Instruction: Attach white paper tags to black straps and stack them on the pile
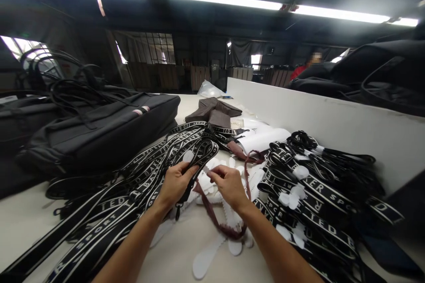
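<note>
My left hand (175, 185) is closed on a folded black strap (206, 149) with white lettering, thumb on top, and a round white tag (188, 156) shows just above the thumb. To its right, my right hand (229, 184) pinches the end of a small white strip (206, 170) close to the strap. Beneath and between both hands lie white paper tags (207, 260) with round ends, and a brown ribbon (212, 216) loops across them.
Loose lettered straps (109, 225) spread at the left, bundled ones (318, 190) at the right. Black bags (109, 128) stand far left. Brown pouches (219, 117) lie behind. A white partition (318, 106) runs along the right; beyond it are black bags and a person in red (298, 71).
</note>
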Motion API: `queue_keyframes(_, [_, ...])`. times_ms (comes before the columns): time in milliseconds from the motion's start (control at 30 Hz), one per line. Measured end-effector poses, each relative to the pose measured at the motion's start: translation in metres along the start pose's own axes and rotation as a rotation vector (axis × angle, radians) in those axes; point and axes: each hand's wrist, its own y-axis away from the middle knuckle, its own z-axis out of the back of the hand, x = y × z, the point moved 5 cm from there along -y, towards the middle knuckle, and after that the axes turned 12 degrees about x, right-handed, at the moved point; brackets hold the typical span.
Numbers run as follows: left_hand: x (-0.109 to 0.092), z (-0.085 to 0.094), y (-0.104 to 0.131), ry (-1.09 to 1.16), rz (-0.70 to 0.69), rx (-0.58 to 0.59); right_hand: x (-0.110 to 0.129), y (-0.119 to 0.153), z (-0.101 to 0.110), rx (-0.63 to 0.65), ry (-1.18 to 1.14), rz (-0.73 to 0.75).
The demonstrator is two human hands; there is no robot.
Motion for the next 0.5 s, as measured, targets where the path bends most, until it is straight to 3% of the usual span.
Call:
queue_keyframes(100, [-0.007, -0.003, 0.002, -0.224, -0.063, -0.040, 0.009, 0.004, -0.001, -0.041, 0.138, 0.052])
queue_keyframes(267, [-0.006, -0.020, 0.004, -0.202, -0.031, 0.098, 0.008, 0.005, -0.004, -0.029, -0.140, 0.041])
queue_keyframes(433, [0.000, -0.029, 0.003, -0.192, -0.035, 0.190, 0.022, 0.014, -0.009, -0.144, 0.179, 0.303])
queue_keyframes(500, [0.003, -0.035, 0.003, -0.101, -0.035, 0.232, 0.017, 0.013, -0.011, -0.122, 0.171, 0.257])
